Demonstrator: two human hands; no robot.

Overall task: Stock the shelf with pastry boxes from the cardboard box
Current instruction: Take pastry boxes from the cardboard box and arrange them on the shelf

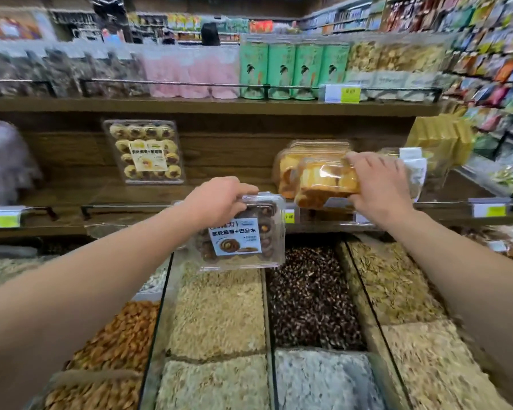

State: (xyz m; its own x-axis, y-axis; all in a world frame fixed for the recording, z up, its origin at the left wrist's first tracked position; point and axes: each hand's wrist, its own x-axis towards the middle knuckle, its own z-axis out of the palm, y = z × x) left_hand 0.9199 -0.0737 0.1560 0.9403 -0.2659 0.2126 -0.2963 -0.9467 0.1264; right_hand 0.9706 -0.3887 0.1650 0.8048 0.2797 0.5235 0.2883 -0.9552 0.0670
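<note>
My left hand [219, 199] grips the top edge of a clear pastry box of dark chocolate tarts [243, 235] with a blue-white label, held tilted in the air in front of the wooden shelf [131, 196]. My right hand [379, 184] grips a clear box of golden cake slices [323, 184] at the shelf's front rail, with a similar box [288, 167] behind it. A box of yellow tarts [144, 152] leans upright against the shelf's back wall to the left. The cardboard box is out of view.
Glass-walled bulk bins of nuts and seeds [308, 297] fill the space below my arms. The upper shelf [219, 105] holds green canisters [279, 72], pink packs and bagged snacks. Price tags [486, 210] hang on the rail. Packed shelves [501, 69] run along the right.
</note>
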